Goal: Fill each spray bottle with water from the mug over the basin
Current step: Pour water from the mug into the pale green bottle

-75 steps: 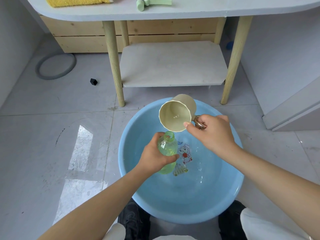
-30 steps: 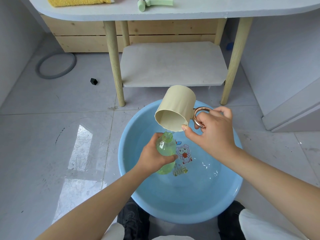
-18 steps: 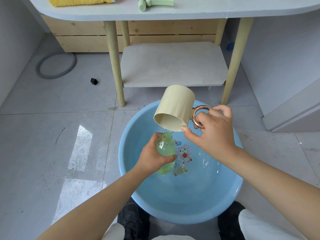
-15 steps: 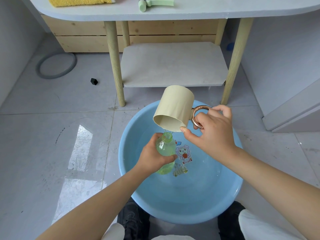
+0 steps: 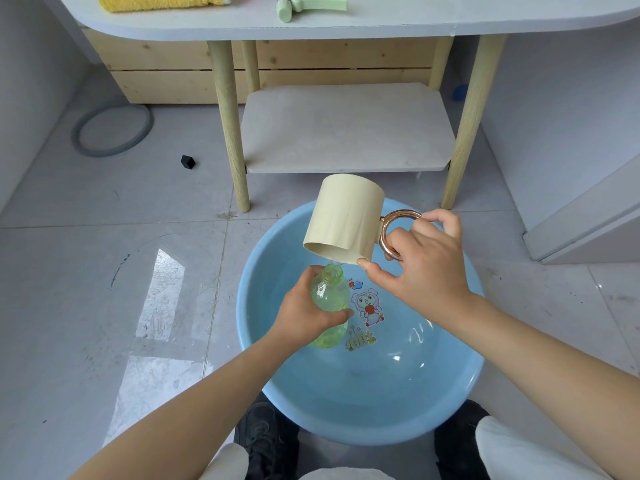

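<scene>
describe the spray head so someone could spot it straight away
Find the pale grey table top at the top of the view. On its near part lies a mint green plastic spray trigger head. The fluffy yellow cloth to its left is soft; this is hard plastic.

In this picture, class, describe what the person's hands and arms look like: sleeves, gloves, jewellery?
The left hand and right hand are bare, without gloves, rings or watch. Both forearms are uncovered to the frame's edge; no sleeves show.
</scene>
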`<state>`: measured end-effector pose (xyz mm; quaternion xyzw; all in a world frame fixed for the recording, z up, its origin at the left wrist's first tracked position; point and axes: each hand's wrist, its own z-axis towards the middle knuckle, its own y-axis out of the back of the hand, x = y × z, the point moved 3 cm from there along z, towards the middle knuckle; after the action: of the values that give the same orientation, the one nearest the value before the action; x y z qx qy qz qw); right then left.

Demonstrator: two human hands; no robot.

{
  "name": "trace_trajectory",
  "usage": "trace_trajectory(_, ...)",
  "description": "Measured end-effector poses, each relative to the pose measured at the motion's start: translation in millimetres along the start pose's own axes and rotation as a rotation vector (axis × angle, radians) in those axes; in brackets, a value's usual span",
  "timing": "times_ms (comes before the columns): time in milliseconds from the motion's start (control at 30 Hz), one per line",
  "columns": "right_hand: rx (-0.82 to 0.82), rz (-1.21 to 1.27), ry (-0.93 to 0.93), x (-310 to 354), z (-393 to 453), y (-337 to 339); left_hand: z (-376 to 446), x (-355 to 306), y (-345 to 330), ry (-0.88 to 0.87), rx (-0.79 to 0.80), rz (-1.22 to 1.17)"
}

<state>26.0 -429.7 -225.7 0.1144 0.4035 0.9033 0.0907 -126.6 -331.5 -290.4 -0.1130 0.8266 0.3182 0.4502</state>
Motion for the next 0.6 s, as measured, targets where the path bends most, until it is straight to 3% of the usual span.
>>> trace_trajectory(167, 0.028, 0.017, -0.044, 0, 0, 2, -1, -1, 0, 0.002, 0.005, 0.005)
trace_trajectory(267, 0.103, 0.045, -0.17, -4, -2, -5, -2, 0, 0, 0.002, 0.001, 0.019)
trace_trajectory(367, 0.234, -0.021, -0.27, -13, -9, -15, -1, 1, 0, 0.005, 0.001, 0.023)
trace_trajectory(600, 0.698, -0.385, -0.127, -32, -33, -51, -1, 8, 2, 0.024, -0.005, 0.026)
